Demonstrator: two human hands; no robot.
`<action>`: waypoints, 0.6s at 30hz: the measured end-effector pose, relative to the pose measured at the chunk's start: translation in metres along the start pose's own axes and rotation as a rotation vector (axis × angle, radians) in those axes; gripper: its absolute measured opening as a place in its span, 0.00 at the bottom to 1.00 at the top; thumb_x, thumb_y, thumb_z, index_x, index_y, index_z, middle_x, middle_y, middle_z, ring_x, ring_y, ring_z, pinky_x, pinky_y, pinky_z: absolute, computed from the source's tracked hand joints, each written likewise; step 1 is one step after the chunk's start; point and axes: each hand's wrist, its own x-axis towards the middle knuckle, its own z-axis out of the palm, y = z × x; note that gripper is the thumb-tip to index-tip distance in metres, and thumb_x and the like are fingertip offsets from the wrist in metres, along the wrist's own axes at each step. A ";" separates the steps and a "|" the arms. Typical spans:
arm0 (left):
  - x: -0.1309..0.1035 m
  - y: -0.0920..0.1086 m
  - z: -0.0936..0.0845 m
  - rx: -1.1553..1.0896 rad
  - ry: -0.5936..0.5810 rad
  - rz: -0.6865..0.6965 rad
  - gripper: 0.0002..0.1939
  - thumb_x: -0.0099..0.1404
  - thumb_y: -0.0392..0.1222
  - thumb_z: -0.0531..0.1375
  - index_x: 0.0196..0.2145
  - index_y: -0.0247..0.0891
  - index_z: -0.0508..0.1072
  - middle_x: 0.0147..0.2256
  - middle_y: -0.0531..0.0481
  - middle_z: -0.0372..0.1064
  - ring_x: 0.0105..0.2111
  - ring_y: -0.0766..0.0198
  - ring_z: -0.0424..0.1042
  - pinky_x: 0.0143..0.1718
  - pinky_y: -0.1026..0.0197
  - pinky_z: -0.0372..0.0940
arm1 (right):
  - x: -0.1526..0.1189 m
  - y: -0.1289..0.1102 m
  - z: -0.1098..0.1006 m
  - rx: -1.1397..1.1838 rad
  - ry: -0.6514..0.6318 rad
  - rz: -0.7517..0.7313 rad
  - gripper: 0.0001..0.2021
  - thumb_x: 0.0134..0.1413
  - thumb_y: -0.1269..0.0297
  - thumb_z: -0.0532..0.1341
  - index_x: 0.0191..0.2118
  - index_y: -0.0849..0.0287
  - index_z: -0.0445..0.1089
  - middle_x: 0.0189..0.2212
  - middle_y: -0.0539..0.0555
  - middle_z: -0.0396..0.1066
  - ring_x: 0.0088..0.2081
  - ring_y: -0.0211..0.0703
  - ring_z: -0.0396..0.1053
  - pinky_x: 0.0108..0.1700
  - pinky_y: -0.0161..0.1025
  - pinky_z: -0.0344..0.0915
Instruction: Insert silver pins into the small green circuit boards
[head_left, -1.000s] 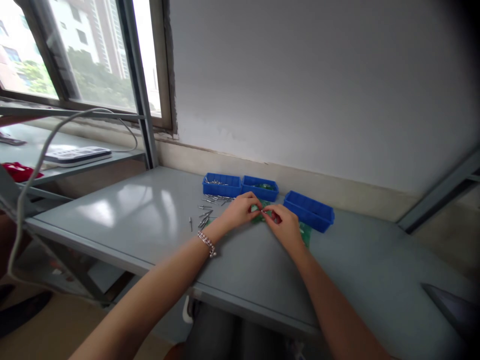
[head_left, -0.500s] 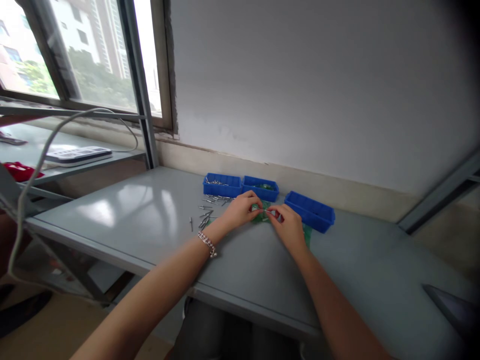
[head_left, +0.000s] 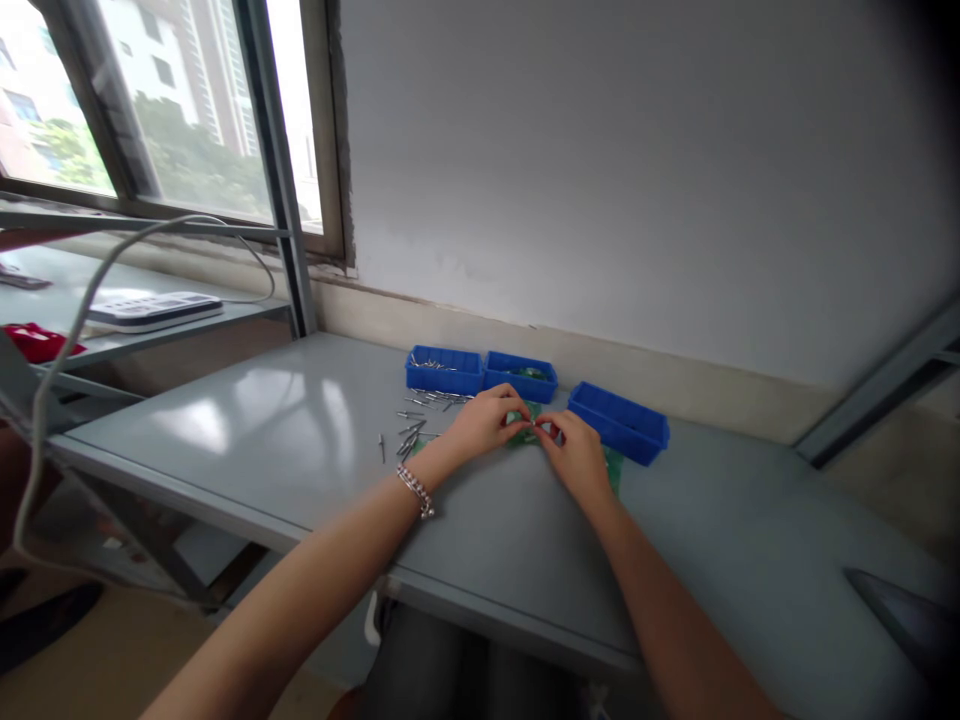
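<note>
My left hand (head_left: 495, 413) and my right hand (head_left: 576, 445) meet at the fingertips, both closed in a pinch on a thin metal pin (head_left: 533, 424). Little of the pin shows between the fingers. Beneath and behind the hands lies green plastic bag material (head_left: 519, 434), with another green piece (head_left: 613, 466) beside my right hand. Loose metal pins (head_left: 410, 436), each with a thicker part, are scattered on the table left of my left hand. A bracelet circles my left wrist.
Along the wall stand three blue bins: one with small metal pieces (head_left: 444, 380), one with green material (head_left: 517, 385), and one at the right (head_left: 619, 430). A dark flat object (head_left: 900, 610) lies at the table's right. A pale cable (head_left: 46, 390) loops at the left.
My fingertips have drawn closer together, my right hand shifting slightly left, and less of the thin pin shows between them.
</note>
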 end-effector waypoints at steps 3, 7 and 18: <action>0.000 0.000 0.000 0.002 0.004 0.004 0.07 0.58 0.40 0.56 0.33 0.37 0.71 0.35 0.49 0.61 0.29 0.70 0.63 0.32 0.67 0.59 | 0.000 0.000 0.000 0.000 -0.007 0.003 0.12 0.55 0.59 0.51 0.31 0.59 0.68 0.24 0.53 0.62 0.24 0.39 0.59 0.27 0.35 0.55; -0.001 -0.001 0.001 0.018 0.014 -0.004 0.07 0.58 0.40 0.55 0.34 0.37 0.70 0.35 0.50 0.62 0.30 0.70 0.63 0.34 0.66 0.59 | 0.000 0.001 0.001 0.016 -0.001 -0.005 0.12 0.55 0.59 0.52 0.31 0.60 0.68 0.24 0.52 0.62 0.25 0.40 0.59 0.28 0.35 0.55; -0.001 0.000 -0.001 0.070 0.054 -0.062 0.09 0.59 0.43 0.55 0.33 0.37 0.71 0.35 0.49 0.62 0.27 0.70 0.62 0.31 0.66 0.60 | 0.001 -0.002 0.001 0.065 0.003 -0.020 0.13 0.55 0.59 0.51 0.33 0.60 0.68 0.25 0.54 0.62 0.27 0.40 0.60 0.28 0.35 0.56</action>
